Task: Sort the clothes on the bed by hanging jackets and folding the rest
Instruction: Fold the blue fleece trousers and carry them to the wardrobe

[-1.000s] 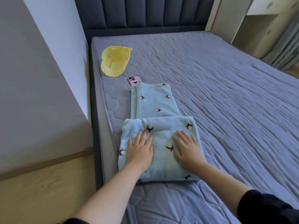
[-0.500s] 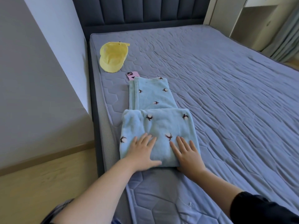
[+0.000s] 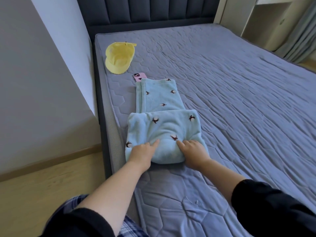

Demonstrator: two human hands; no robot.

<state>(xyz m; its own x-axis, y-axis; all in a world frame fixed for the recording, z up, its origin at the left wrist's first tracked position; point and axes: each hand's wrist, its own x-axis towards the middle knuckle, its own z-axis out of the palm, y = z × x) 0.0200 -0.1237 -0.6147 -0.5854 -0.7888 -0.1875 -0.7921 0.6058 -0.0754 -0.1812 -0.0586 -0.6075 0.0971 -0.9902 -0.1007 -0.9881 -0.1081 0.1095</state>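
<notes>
- nearest the camera, both hands are on the near end of the blue fleece garment (image 3: 164, 124); the left hand (image 3: 142, 153) and right hand (image 3: 194, 152) each have an index finger stretched on top and the other fingers curled into the fabric, so it looks like they're pinching up the near fold; thumbs are hidden, can't say where they sit
- the garment lies on the bed (image 3: 239, 100) close to its left edge, part-folded; a wide doubled section under the hands, a narrower strip running away toward the headboard
- what could go wrong, imo: the fleece is thick and puffy between the hands, so the next fold could bulge or spring back open if it isn't pressed flat; pulling unevenly would skew the bundle, and its left corner is near the mattress edge, so it could slide off toward the wooden floor (image 3: 42, 182)
- the far end of the strip touches, maybe overlaps, a pink phone (image 3: 138, 77); rolling or dragging the cloth could catch the phone or shove it along
- further up, a yellow cap (image 3: 118, 57) sits apart from the phone, near the bed's corner
- surface: grey quilted mattress cover with a hexagon stitch, a bit rumpled on the right; soft, so folds won't crease sharply
- room: dark padded headboard (image 3: 153, 11) at the back, pale wall (image 3: 34, 82) on the left, light cabinet (image 3: 266, 23) and a curtain (image 3: 302, 40) far right
</notes>
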